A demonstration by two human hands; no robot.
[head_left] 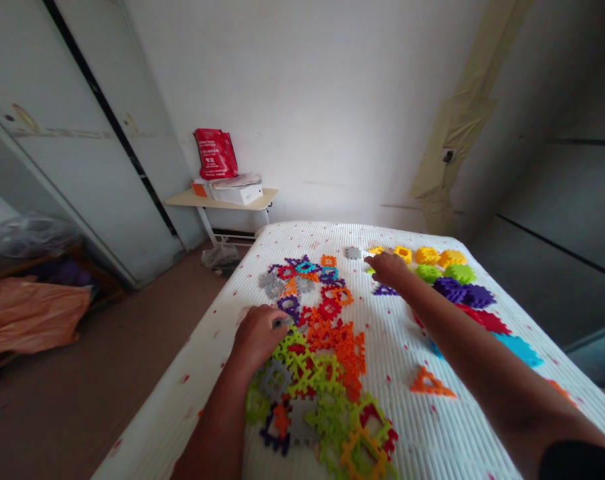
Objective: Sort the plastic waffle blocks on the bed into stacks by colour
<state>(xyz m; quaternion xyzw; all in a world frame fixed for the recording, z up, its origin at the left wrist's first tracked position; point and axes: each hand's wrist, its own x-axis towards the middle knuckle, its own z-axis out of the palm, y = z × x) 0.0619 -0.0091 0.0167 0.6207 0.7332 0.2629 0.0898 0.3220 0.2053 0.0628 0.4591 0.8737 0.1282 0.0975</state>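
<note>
My left hand is closed at the left edge of a loose heap of toothed plastic building pieces. A small grey building piece shows between its thumb and forefinger. My right hand reaches to the far side of the bed with its fingers bent together. Just below those fingertips a bit of a green piece shows; whether they grip it is hidden. A grey square piece lies left of that hand, and a yellow piece lies just beyond it. A purple triangle piece lies nearer me.
Sorted by colour on the right are yellow stacks, green stacks, purple stacks, red pieces and blue pieces. An orange triangle lies apart. Beyond the bed, a small table holds a red bag.
</note>
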